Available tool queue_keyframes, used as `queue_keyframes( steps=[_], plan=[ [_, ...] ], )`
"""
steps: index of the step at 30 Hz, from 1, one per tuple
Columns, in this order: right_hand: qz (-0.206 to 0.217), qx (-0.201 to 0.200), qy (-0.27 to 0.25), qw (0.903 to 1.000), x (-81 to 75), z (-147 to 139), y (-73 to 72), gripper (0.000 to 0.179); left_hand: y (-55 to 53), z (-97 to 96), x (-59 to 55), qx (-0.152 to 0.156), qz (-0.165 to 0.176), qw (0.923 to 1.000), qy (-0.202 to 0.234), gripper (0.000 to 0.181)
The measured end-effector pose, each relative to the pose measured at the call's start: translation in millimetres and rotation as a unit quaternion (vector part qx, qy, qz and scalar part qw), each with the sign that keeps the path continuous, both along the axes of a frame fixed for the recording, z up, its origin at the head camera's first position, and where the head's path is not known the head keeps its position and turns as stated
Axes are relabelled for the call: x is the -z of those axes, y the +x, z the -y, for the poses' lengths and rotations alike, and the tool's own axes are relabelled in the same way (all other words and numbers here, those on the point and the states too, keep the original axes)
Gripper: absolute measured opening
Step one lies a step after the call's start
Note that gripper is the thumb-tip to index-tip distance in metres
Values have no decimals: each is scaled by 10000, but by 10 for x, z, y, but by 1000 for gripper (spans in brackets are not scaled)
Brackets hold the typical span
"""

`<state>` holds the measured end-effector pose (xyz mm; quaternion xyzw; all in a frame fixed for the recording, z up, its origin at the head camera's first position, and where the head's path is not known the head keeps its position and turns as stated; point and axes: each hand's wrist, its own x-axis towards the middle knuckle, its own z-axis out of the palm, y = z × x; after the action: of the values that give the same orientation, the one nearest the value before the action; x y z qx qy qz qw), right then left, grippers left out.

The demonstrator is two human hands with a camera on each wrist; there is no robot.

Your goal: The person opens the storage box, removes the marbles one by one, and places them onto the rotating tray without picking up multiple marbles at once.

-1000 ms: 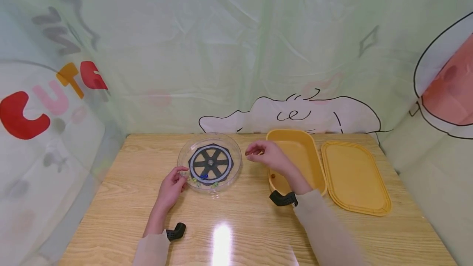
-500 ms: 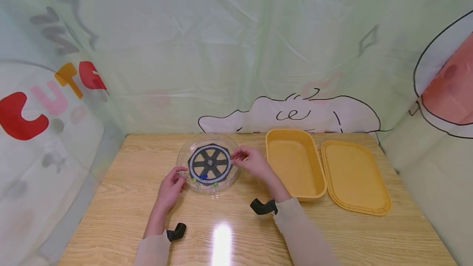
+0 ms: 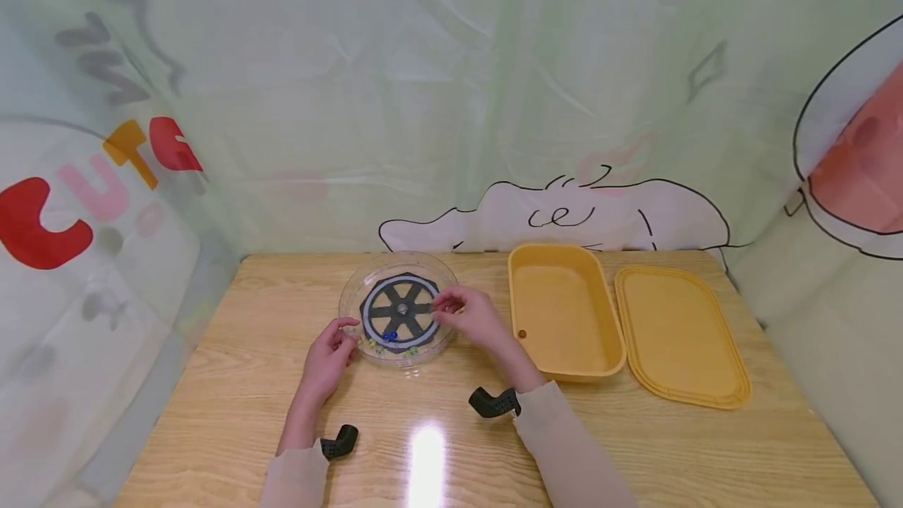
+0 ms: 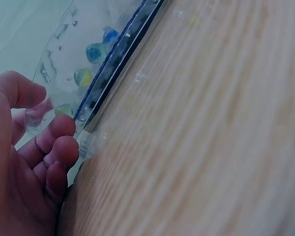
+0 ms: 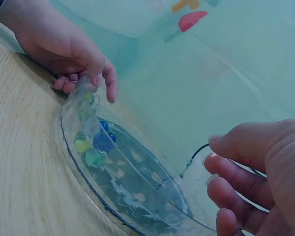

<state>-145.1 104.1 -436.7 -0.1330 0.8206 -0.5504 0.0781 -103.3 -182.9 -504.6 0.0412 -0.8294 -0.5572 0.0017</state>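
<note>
A clear round dish (image 3: 404, 265) stands on the table, with a black spoked wheel (image 3: 381, 312) showing within its outline. Blue marbles (image 3: 393, 335) and several yellow and green marbles (image 5: 82, 142) lie at the dish's near left. My left hand (image 3: 328, 359) grips the dish's left rim, thumb and fingers on either side of the wall. Over the right rim is my right hand (image 3: 469, 316), its thumb and fingertips close together. Whether it holds a small thing is hidden. A small brown bead (image 3: 522, 333) lies inside the yellow bin (image 3: 612, 312).
To the right of the bin a matching yellow lid (image 3: 684, 335) lies flat on the wooden table (image 3: 395, 429). Printed curtains (image 3: 353, 139) hang behind the table and along both sides.
My right hand has moved left from the bin to the dish's right rim. A brown thing showed at its fingertips a second ago. The left hand has stayed on the rim.
</note>
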Motion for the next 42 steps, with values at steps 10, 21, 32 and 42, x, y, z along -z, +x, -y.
queue_keyframes(
  steps=[10, 21, 32, 42],
  plan=[
    [45, -26, 32, 10000, -18, -8, 13, 20, 11, -10, -4, -32, -21, 10000, -5, 23],
    [-11, 80, -105, 9999, -31, -109, -40, 19, 17, -7, -8, -68, 8, 10000, -14, 23],
    [-99, 427, 18, 9990, -128, -363, -79, 17, 25, -11, -8, -77, -27, 10000, -39, 23],
    [134, 736, 162, 9971, -196, -712, -111, 23, 29, -15, -15, -80, 35, 9999, -96, 22]
  ],
)
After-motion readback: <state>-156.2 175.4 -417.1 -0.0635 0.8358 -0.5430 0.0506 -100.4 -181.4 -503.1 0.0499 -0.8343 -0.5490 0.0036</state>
